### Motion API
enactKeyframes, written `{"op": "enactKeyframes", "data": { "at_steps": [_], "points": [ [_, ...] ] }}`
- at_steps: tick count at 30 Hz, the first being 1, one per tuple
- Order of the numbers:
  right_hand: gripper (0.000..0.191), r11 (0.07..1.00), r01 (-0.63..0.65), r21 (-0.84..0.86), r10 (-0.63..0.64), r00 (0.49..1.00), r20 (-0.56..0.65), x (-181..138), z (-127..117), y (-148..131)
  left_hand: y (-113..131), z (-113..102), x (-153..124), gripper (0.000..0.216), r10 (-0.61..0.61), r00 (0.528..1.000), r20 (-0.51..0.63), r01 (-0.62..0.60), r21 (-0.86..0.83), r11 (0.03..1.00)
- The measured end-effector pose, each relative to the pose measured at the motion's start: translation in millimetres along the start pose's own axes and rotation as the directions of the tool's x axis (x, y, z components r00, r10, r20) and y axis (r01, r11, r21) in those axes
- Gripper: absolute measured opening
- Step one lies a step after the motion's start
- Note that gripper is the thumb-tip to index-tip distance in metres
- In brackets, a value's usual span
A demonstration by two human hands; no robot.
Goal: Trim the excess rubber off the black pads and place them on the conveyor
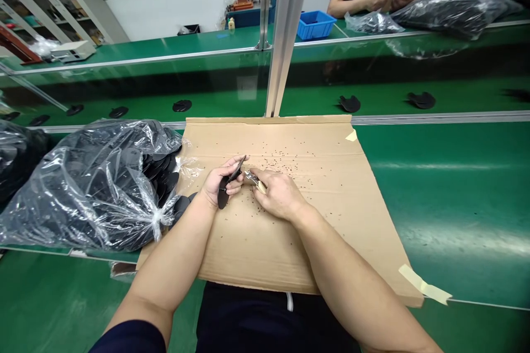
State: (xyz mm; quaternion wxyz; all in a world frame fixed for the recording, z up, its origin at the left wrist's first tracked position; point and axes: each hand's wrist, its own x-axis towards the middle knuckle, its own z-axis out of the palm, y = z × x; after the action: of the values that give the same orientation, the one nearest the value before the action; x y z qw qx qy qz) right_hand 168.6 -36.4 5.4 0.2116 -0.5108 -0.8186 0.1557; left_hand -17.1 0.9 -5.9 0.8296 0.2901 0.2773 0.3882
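Note:
My left hand [215, 181] is closed around a thin black plastic part [224, 190] with a rounded outline, tilted up above the cardboard. In my right hand [279, 193] is a small metal hand tool [250, 177] with a pale handle; it looks like nippers, but the fingers cover much of it. Its metal end points at the black part, close to my left fingertips. Whether the two touch I cannot tell. Beneath both hands lies a brown cardboard sheet [256, 253], strewn with tiny black scraps [285, 161].
A clear plastic bag [95, 187] full of black parts lies at the left, spilling some onto the cardboard. Beyond a metal post [285, 38], black parts [350, 103] rest on a green belt [232, 102]. Across it are a blue bin [316, 25] and a co-worker's hands [391, 0].

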Motion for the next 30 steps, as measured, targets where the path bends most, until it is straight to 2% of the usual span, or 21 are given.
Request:
{"op": "enactKeyframes", "data": {
  "at_steps": [11, 17, 22, 30],
  "points": [
    [0.036, 1.0, 0.004, 0.011, -0.006, 0.988, 0.152, -1.0, -10.6, -3.5, -0.5, -2.8, 1.8, 0.042, -0.013, 1.0, -0.019, 0.015, 0.1, 0.995],
    [0.045, 0.994, -0.027, -0.104, 0.043, 0.986, 0.163, -2.1, -10.6, -5.6, -0.7, -3.3, 2.5, 0.045, -0.023, 0.999, -0.043, 0.029, 0.136, 0.99],
    [0.042, 0.98, -0.041, -0.193, 0.078, 0.979, 0.187, -2.2, -12.5, -9.6, -2.8, -4.1, 4.2, 0.045, -0.008, 0.997, -0.071, 0.019, 0.144, 0.989],
    [0.035, 0.978, -0.052, -0.201, 0.1, 0.966, 0.24, -1.2, -9.9, -10.4, -3.8, -1.4, 4.3, 0.041, -0.002, 0.995, -0.099, 0.017, 0.149, 0.989]
  ]
}}
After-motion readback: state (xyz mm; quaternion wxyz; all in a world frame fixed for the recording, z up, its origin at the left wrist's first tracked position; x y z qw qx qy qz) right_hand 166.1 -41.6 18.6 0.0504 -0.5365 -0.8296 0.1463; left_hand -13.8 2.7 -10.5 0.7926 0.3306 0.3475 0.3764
